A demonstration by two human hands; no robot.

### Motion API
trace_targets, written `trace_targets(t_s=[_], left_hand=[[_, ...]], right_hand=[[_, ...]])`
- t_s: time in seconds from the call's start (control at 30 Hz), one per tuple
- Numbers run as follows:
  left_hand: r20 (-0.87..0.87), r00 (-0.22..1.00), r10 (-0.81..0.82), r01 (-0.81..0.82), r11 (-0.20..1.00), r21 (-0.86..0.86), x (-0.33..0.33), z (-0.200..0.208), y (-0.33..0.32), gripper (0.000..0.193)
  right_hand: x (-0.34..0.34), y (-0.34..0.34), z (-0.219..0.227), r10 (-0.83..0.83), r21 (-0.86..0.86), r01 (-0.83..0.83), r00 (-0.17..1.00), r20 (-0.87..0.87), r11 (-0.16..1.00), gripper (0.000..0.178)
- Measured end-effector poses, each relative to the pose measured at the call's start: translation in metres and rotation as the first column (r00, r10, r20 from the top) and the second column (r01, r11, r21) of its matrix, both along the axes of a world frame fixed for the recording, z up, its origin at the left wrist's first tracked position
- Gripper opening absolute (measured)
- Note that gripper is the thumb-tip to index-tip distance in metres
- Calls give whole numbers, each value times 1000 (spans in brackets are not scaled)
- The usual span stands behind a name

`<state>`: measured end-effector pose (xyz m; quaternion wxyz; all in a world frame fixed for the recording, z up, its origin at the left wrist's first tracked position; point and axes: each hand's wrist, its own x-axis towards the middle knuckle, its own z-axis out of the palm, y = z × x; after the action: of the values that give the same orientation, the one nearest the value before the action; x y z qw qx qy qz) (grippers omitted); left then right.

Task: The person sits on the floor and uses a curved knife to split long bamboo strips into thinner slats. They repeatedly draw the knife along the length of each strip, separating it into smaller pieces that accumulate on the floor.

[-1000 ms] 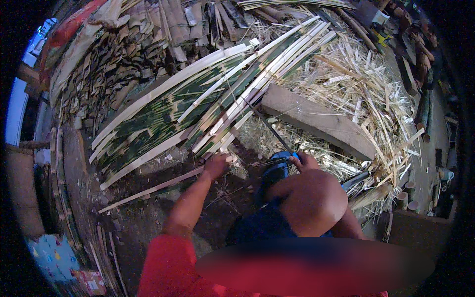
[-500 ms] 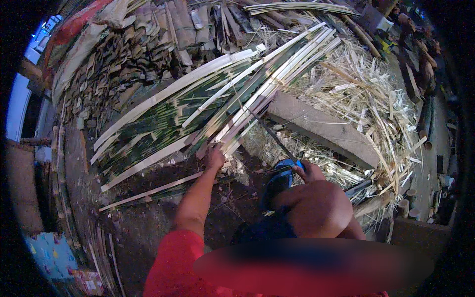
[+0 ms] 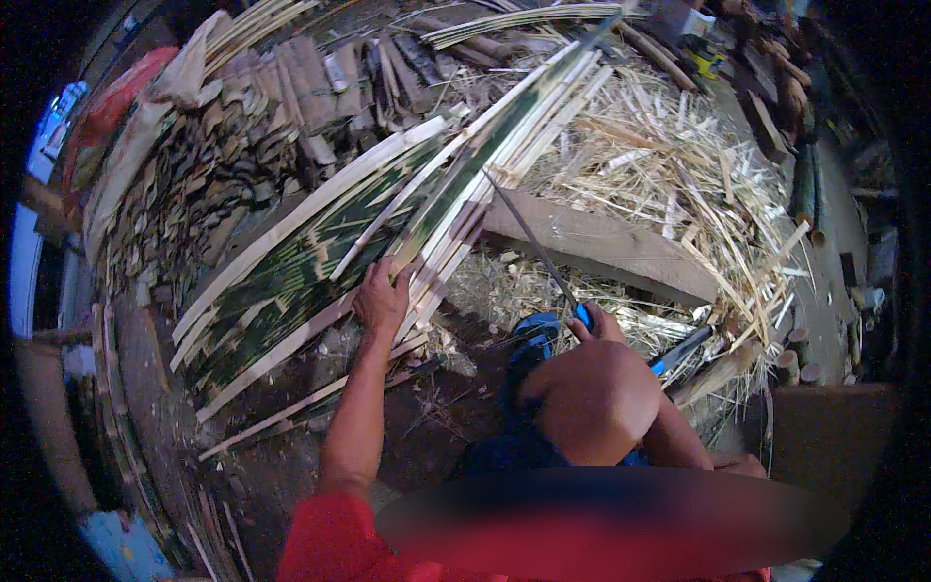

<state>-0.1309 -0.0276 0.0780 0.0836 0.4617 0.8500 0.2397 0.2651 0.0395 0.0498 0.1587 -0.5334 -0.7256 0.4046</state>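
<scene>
My left hand [image 3: 381, 299] is closed around the near end of a long green-skinned bamboo strip [image 3: 499, 145]. That strip slants away toward the upper right, over a row of pale split bamboo strips [image 3: 464, 238]. In my right hand [image 3: 601, 327], beside my bent knee, is a long-bladed knife [image 3: 536, 247] with a blue handle. Its dark blade points up and to the left, the tip near the pale strips. A fan of green and pale bamboo strips [image 3: 281, 310] lies on the ground left of my left hand.
A thick wooden block [image 3: 611, 247] lies right of the strips, with a heap of bamboo shavings [image 3: 669, 160] behind it. Another blue-handled tool [image 3: 682, 351] rests right of my knee. Stacked split bamboo pieces [image 3: 233, 155] fill the back left.
My left hand has shifted left and now grips the green-skinned strip, which lies apart from the pale ones. The right hand still holds the knife. The whole view has shifted slightly.
</scene>
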Motion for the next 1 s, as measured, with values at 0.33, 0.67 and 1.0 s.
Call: trace_targets(t_s=[0.33,0.67,1.0], left_hand=[[305,782,-544,559,828,44,162,27,87,44],[472,664,-580,669,742,-30,215,13,118,58],[308,757,-577,606,796,2,198,99,123,46]], right_hand=[[62,-22,-5,-398,292,456,886,-239,841,26],[178,-32,11,-563,39,564,826,-19,825,20],[201,-2,30,-254,78,242,919,302,967,35]])
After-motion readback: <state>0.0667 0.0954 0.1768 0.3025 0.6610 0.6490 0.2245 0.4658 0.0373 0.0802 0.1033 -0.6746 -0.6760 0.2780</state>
